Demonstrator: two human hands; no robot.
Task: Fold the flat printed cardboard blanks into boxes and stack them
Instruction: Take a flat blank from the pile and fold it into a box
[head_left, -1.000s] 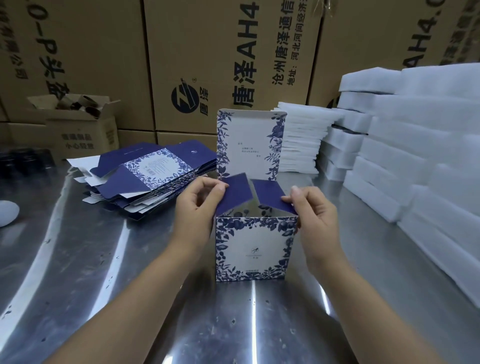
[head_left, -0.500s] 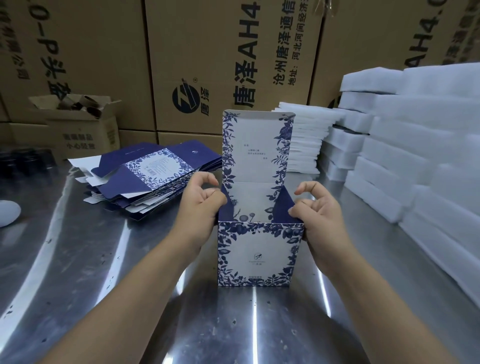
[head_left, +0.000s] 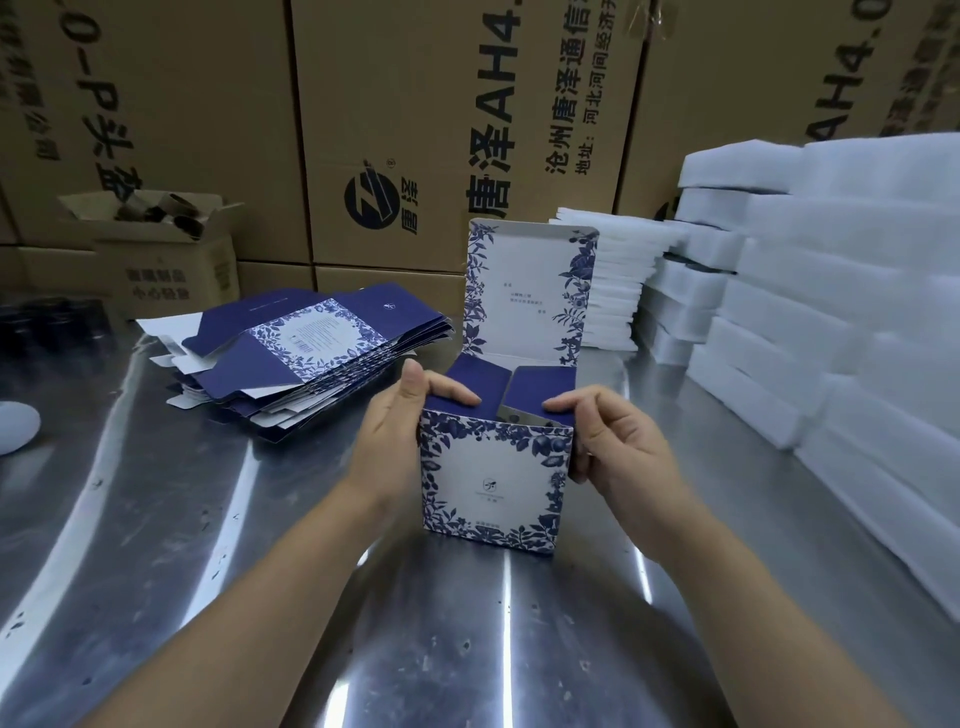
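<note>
Box (head_left: 493, 478) stands upright on the steel table (head_left: 156, 519), centre of view, printed blue-floral front facing the camera. Lid (head_left: 530, 291) is up, standing vertical off the back wall with its white inside and small text showing. The two navy side flaps are folded inward over the opening: left flap (head_left: 475, 382) lies nearly flat, right flap (head_left: 540, 387) is a bit higher, with a gap between them showing the dark interior. Left hand (head_left: 395, 431) wraps the box's top left corner, palm against the left wall, fingers bent over onto the left flap and pressing it down, thumb sticking up behind. Right hand (head_left: 618, 447) is at the top right corner, forefinger laid on the right flap with thumb under it at the wall edge, pinching there; other fingers curl loosely beside the right wall. Blanks (head_left: 306, 353) sit in a messy fanned pile on the table to the left and behind the box, well apart from the hands. Foam blocks (head_left: 831, 312) are stacked along the right side, and a stack of thin white sheets (head_left: 613, 280) sits just behind the lid. Big brown cartons (head_left: 389, 104) form the back wall. A small open carton (head_left: 171, 249) stands at back left. A white round thing (head_left: 15, 426) is cut off at the left edge; can't tell what it is.
</note>
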